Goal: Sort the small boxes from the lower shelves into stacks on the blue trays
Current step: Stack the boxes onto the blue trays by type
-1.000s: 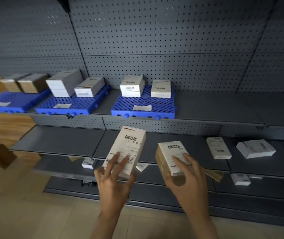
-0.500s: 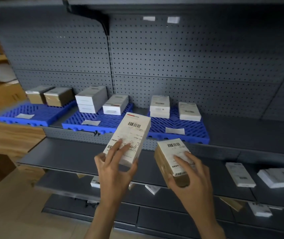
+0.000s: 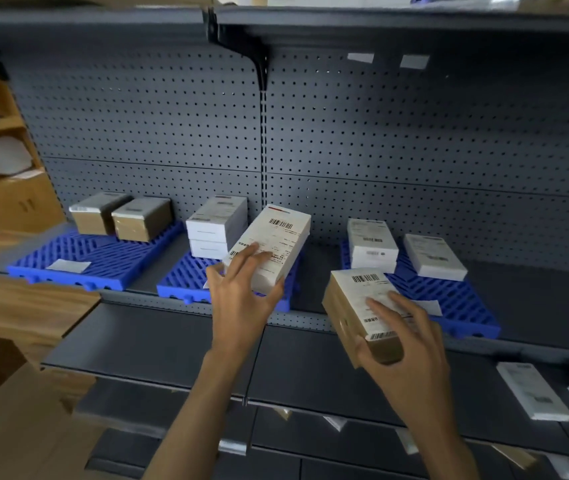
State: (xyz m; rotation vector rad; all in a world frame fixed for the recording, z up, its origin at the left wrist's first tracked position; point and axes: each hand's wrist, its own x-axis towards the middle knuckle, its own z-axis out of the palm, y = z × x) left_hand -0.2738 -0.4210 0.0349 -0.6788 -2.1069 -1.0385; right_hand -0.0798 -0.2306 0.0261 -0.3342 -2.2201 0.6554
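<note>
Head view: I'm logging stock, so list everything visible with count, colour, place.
blue trays: three, blue, on upper grey shelf
brown boxes: two, brown, side by side on left tray
white stacks: two, white, on middle tray and right tray
single white box: one, white, right tray beside stack
loose white boxes: two, white, lower shelf at right
held white box: one, white, in left hand
held brown box: one, brown with white label, in right hand
left hand: one, grips white box
right hand: one, grips brown box
</note>
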